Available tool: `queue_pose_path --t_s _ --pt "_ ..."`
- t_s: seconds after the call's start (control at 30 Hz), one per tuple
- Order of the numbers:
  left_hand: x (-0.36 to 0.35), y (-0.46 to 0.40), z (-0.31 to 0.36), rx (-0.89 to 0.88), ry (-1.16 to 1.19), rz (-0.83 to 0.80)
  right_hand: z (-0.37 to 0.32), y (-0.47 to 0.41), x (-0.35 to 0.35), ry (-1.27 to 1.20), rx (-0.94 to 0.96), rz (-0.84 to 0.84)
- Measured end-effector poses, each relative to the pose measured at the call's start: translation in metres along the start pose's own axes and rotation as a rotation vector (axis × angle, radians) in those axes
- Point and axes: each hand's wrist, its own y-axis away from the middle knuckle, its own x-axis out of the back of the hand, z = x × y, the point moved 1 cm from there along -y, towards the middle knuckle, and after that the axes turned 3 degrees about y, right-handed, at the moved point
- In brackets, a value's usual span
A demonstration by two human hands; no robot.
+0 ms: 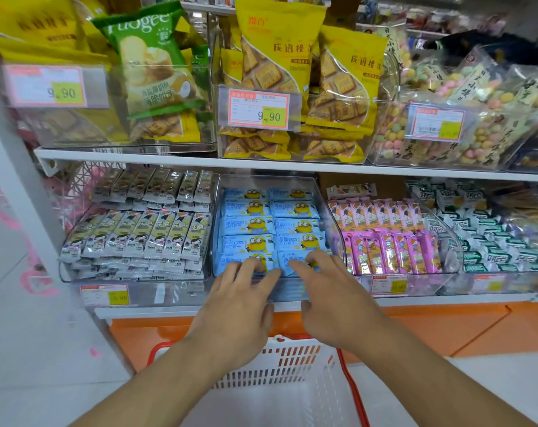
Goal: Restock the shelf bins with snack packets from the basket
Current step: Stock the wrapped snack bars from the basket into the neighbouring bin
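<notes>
shop shelf [261, 166] fills your view. your left hand [240, 306] and right hand [332, 300], fingers loosely spread, press the front blue packets [270, 226], hiding their print. basket [292, 365] bottom is cut off.

Lying in two columns in the bin [318, 192] at frame centre: snack packets [270, 224]. Resting on the front row, left hand [235, 306] beside right hand [335, 303]. Sitting below both, at the bottom centre: basket [292, 359]. Standing on the shelf [169, 157] above: more bins.

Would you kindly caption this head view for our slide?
Both hands press blue packets into the middle bin above the basket.
</notes>
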Motion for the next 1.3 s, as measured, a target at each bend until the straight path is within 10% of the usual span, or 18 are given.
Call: queue_pose_path --t_s 1.07,1.3 --pt "0.006 -0.016 -0.004 0.063 -0.047 -0.079 0.014 -0.014 -0.005 0.047 0.002 -0.158" --pt "0.016 -0.019 0.004 0.104 -0.035 0.005 0.009 -0.021 0.006 0.035 -0.069 0.099"
